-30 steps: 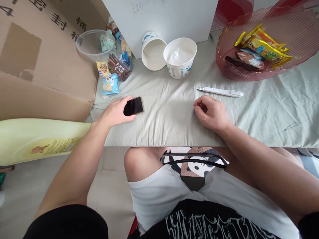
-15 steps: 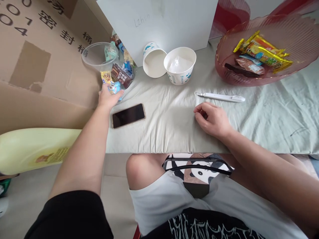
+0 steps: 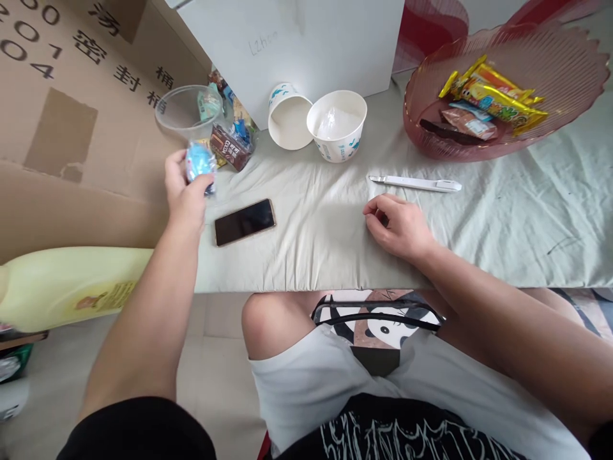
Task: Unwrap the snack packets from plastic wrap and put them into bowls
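Between the thumb and fingers of my left hand (image 3: 184, 195) is a small blue snack packet (image 3: 200, 165) in shiny clear wrapping, lifted at the left end of the table. Just beyond it lie a brown cocoa snack packet (image 3: 232, 146) and other wrapped snacks, beside a clear plastic tub (image 3: 167, 110) tipped on its side. My right hand (image 3: 400, 227) rests on the cloth with its fingers curled in; the inside of the curl is partly hidden and nothing shows in it. A white utility knife (image 3: 416, 184) lies just beyond that hand, apart from it.
A phone (image 3: 245, 222) lies near the left front edge. Two paper bowls stand at the back, one on its side (image 3: 288, 121), one upright (image 3: 337, 144) with clear plastic inside. A pink glass bowl (image 3: 431, 144) holds several snacks. A cardboard box (image 3: 119, 140) walls the left.
My left hand has picked the blue packet up from the snack pile and drawn it left and slightly nearer. The right hand keeps its place; the whole view has shifted a little.
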`<state>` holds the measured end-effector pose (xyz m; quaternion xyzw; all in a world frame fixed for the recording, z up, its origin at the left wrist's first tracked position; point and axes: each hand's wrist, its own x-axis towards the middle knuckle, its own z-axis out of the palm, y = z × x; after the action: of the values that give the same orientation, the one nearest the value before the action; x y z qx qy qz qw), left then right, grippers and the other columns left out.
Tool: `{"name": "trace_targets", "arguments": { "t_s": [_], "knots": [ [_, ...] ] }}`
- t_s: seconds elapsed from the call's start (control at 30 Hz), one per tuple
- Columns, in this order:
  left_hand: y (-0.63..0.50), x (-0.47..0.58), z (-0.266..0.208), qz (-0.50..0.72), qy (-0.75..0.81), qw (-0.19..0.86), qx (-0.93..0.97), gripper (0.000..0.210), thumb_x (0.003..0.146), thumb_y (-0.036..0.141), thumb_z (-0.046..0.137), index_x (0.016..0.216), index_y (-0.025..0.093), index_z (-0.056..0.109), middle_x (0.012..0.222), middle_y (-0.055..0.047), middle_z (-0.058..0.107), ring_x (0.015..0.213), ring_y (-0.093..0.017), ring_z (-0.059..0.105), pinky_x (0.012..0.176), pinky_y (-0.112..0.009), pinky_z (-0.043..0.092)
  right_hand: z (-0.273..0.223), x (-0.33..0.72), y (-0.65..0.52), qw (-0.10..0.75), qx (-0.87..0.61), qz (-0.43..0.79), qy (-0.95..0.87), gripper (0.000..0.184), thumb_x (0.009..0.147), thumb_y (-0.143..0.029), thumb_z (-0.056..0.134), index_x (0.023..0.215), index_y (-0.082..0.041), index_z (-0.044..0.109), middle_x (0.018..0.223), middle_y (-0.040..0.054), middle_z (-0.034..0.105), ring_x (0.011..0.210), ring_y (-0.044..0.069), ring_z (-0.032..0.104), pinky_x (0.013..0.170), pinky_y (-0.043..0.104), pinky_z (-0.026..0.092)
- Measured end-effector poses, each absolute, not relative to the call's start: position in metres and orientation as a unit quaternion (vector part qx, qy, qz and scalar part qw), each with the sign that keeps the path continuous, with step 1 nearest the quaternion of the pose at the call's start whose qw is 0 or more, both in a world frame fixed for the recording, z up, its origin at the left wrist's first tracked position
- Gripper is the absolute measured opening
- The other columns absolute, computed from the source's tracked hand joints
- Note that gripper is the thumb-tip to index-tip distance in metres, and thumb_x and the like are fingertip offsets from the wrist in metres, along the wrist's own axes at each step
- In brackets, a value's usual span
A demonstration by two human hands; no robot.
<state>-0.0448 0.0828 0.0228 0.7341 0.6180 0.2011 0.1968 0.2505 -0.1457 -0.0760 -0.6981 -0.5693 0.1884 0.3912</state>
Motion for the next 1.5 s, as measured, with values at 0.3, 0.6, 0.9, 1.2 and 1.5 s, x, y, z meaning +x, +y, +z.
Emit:
{"name": "trace_targets", "arguments": {
  "t_s": [0.3, 0.6, 0.9, 1.2, 1.5],
  "knots": [
    [-0.042, 0.081, -0.011, 0.133, 0.41, 0.7, 0.57, 0.078, 0.075, 0.067, 0.048, 0.142, 0.027, 0.052, 0.129, -0.009, 0.072, 0.12, -0.038, 0.07, 0.089, -0.055, 0.058, -0.076, 0.256, -0.144, 0.498, -0.676, 0.237, -0.489, 0.016, 0.093, -0.034, 0.051, 0.102, -0.023, 0.059, 0.093, 0.0058, 0.071, 0.074, 0.02, 0.066, 0.076, 0.039, 0.053],
    [-0.044, 0.115, -0.061, 0.21, 0.287, 0.864, 0.356, 0.068, 0.083, 0.072, 0.059, 0.125, 0.019, 0.064, 0.114, -0.012, 0.077, 0.122, -0.039, 0.07, 0.093, -0.052, 0.063, -0.094, 0.269, -0.145, 0.601, -0.615, 0.266, -0.435, 0.047, 0.099, -0.065, 0.05, 0.129, -0.029, 0.053, 0.115, 0.0062, 0.07, 0.088, 0.023, 0.071, 0.075, 0.041, 0.06],
    [-0.023, 0.098, -0.071, 0.195, 0.251, 0.802, 0.506, 0.065, 0.087, 0.072, 0.057, 0.132, 0.026, 0.063, 0.121, -0.011, 0.074, 0.117, -0.037, 0.072, 0.081, -0.05, 0.067, -0.098, 0.266, -0.143, 0.578, -0.637, 0.263, -0.437, 0.047, 0.095, -0.059, 0.063, 0.13, -0.029, 0.055, 0.102, 0.0053, 0.066, 0.082, 0.022, 0.067, 0.065, 0.037, 0.057],
    [-0.02, 0.085, -0.095, 0.284, 0.264, 0.616, 0.685, 0.07, 0.094, 0.057, 0.065, 0.156, 0.044, 0.036, 0.133, -0.006, 0.066, 0.118, -0.027, 0.071, 0.092, -0.045, 0.065, -0.098, 0.266, -0.14, 0.568, -0.647, 0.271, -0.431, 0.05, 0.095, -0.05, 0.067, 0.139, -0.03, 0.053, 0.095, 0.0037, 0.061, 0.08, 0.021, 0.063, 0.066, 0.038, 0.058],
    [-0.035, 0.08, -0.083, 0.32, 0.439, 0.424, 0.725, 0.052, 0.085, 0.026, 0.077, 0.131, 0.027, 0.054, 0.104, -0.004, 0.071, 0.081, -0.014, 0.068, 0.073, -0.027, 0.058, -0.096, 0.266, -0.14, 0.56, -0.665, 0.235, -0.434, 0.046, 0.097, -0.053, 0.064, 0.135, -0.03, 0.055, 0.09, 0.0016, 0.057, 0.069, 0.017, 0.056, 0.058, 0.034, 0.051]
  ]
}}
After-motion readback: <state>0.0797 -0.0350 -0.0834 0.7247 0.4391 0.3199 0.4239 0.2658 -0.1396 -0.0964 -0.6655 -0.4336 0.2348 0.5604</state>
